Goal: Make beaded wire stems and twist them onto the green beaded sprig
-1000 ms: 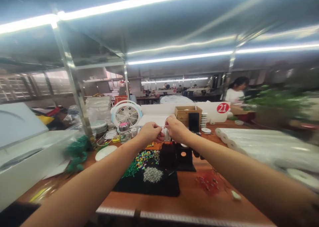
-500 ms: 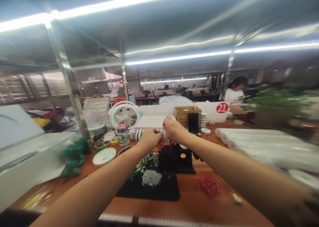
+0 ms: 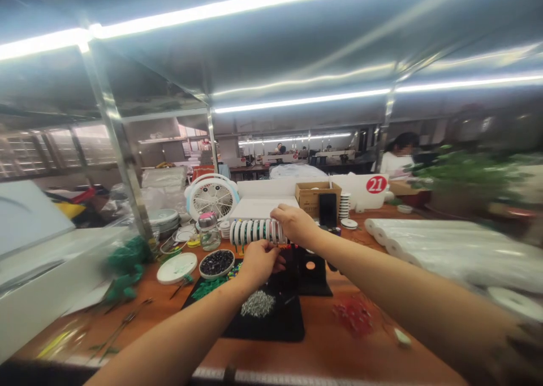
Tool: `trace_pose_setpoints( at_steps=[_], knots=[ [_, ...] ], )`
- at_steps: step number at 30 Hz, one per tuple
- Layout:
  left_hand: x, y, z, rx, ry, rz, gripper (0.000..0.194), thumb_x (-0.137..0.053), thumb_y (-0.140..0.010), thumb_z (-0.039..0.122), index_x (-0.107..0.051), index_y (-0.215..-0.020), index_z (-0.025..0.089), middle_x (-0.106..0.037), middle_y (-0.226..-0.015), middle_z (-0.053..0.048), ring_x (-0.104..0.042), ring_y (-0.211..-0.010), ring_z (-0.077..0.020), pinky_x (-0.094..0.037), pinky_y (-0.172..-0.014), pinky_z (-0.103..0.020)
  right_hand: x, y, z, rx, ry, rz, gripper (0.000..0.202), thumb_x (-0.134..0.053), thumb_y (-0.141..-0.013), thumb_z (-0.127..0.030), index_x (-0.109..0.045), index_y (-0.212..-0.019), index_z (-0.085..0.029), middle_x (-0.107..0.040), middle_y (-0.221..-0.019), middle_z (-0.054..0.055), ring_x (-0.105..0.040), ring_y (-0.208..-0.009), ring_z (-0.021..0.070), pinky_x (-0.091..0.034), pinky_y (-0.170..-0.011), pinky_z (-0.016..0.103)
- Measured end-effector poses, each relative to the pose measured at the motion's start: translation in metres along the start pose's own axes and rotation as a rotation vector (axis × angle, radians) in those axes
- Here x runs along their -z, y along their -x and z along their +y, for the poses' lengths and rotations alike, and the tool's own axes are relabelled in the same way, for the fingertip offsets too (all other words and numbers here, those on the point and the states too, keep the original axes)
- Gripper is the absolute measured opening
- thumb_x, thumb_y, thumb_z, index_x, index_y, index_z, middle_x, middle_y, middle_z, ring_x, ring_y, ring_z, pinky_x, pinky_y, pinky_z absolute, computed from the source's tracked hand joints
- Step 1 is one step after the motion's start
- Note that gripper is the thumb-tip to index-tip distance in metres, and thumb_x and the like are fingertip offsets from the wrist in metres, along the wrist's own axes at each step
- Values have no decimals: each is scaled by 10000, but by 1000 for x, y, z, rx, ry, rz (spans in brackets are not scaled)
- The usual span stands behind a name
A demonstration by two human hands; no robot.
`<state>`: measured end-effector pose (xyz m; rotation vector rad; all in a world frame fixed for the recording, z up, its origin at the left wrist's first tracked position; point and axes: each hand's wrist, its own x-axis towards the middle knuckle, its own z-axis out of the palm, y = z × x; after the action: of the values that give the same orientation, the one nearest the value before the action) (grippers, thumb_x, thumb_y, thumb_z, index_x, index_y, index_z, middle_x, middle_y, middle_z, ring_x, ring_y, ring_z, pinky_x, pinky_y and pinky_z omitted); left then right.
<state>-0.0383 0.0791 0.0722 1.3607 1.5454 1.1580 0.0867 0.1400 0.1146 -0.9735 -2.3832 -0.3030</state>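
Observation:
My right hand (image 3: 293, 223) reaches forward and pinches the right end of a row of white thread spools (image 3: 253, 230) standing on edge. My left hand (image 3: 259, 260) is lower and nearer, fingers curled, over the far edge of a black mat (image 3: 271, 324) and beside a black stand (image 3: 311, 268). Whether it pinches anything is too small to see. On the mat lie a pile of small silver pieces (image 3: 258, 304) and green beads (image 3: 207, 287). A bowl of dark beads (image 3: 216, 263) sits just left of my left hand.
A white fan (image 3: 212, 196), a glass jar (image 3: 204, 231) and a white disc (image 3: 177, 267) stand at left. A cardboard box (image 3: 317, 193), a phone (image 3: 327, 208) and a "21" sign (image 3: 376, 184) stand behind. White rolls (image 3: 445, 244) fill the right, with red beads (image 3: 354, 312) nearby. A co-worker (image 3: 396, 157) sits at back.
My left hand has dropped away from my right hand, down toward the mat. That uncovered the row of spools and the bowl of dark beads. My right hand stayed at the spools.

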Motion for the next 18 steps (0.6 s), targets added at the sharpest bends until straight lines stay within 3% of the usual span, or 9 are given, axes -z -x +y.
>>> trace_pose_setpoints(
  at_steps=[12, 15, 18],
  knots=[
    [0, 3, 1, -49, -42, 9, 102, -548, -763, 127, -570, -665, 144, -677, -599, -46, -634, -477, -150, -494, -456, -230, -3, -3, 2, 38, -77, 6, 227, -432, -809, -32, -629, -877, -124, -594, -887, 103, -555, -836, 207, -402, -742, 280],
    [1, 5, -1, -81, -48, 18, 81, -543, -769, 155, -603, -718, 138, -700, -692, -68, -646, -526, -160, -501, -471, -237, 2, 0, 3, 15, -137, 34, 299, -445, -803, -25, -592, -1049, -111, -575, -1034, 118, -552, -914, 200, -413, -803, 281],
    [7, 17, -6, -103, -50, 8, 141, -558, -765, 206, -633, -856, 130, -707, -821, -98, -668, -692, -202, -519, -504, -254, 16, 21, 12, -69, -189, 83, 451, -434, -840, -64, -404, -1290, -78, -464, -1238, 165, -482, -1087, 210, -372, -917, 305]
  ],
)
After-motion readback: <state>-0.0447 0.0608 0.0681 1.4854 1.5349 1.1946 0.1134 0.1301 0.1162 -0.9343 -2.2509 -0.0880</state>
